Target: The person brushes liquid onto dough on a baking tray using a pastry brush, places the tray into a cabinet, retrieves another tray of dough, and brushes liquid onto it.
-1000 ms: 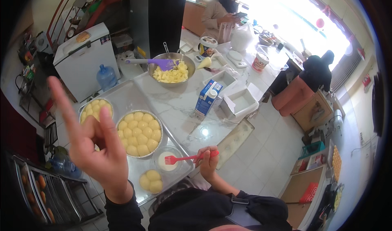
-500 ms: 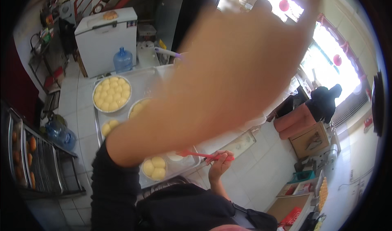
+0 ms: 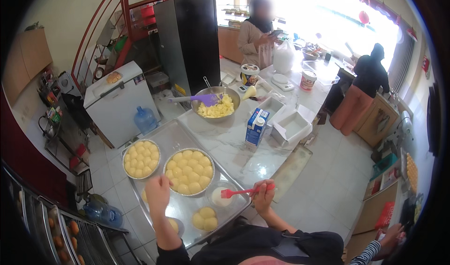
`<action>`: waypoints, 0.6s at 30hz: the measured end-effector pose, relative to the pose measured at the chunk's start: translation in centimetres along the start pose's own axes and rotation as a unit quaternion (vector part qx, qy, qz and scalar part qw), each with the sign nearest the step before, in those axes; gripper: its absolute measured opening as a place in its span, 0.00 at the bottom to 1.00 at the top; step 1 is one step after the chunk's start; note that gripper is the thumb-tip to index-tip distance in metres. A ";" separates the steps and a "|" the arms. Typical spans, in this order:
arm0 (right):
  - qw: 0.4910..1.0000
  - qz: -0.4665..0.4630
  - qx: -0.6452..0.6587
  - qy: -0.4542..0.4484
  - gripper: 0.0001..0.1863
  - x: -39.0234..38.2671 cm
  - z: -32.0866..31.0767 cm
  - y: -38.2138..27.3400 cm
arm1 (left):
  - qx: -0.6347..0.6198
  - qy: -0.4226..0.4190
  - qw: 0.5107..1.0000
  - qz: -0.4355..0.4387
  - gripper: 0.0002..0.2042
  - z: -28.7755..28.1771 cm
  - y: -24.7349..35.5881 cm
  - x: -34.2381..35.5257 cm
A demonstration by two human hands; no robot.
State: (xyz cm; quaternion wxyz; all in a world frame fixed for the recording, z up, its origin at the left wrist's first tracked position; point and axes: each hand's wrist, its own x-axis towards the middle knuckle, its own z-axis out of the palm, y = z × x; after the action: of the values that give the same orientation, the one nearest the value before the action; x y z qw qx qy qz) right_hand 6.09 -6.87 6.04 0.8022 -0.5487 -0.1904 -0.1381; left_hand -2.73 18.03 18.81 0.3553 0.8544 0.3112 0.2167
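My left hand, fingers curled, hangs over the metal tray beside a large foil pan of dough balls; what its fingertips hold, if anything, is hidden. My right hand grips a red silicone brush, whose bristles sit over a small clear bowl of pale liquid. A smaller round pan of dough balls lies at the tray's far left, and a clustered small bun near the front edge.
A steel bowl with yellow mixture, milk carton and white boxes stand on the marble table. A person holds a phone behind it; another works right. A striped-sleeved arm reaches at lower right. A rack stands left.
My left hand, raised large and blurred across the view, has come down to the tray with fingers curled. My right hand still holds the brush. A striped-sleeved arm has appeared at lower right.
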 end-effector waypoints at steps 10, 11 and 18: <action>0.997 0.030 0.020 -0.063 0.11 1.5 0.9 0.8 | -0.027 -0.078 0.973 -0.214 0.18 1.0 -9.6 -6.2; 0.996 0.036 0.017 -0.085 0.11 1.8 0.8 1.1 | -0.195 -0.026 0.973 -0.125 0.21 -0.3 -11.1 -4.7; 0.998 0.015 0.011 -0.060 0.11 3.7 0.8 0.5 | -0.606 -0.068 0.753 0.245 0.29 -14.1 2.0 0.2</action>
State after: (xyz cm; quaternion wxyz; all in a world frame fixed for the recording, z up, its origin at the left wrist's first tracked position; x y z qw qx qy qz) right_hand 9.45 -5.99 7.59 0.7976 -0.5497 -0.2313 -0.0902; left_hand -10.17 23.70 29.55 0.7537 0.5195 -0.1307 0.3809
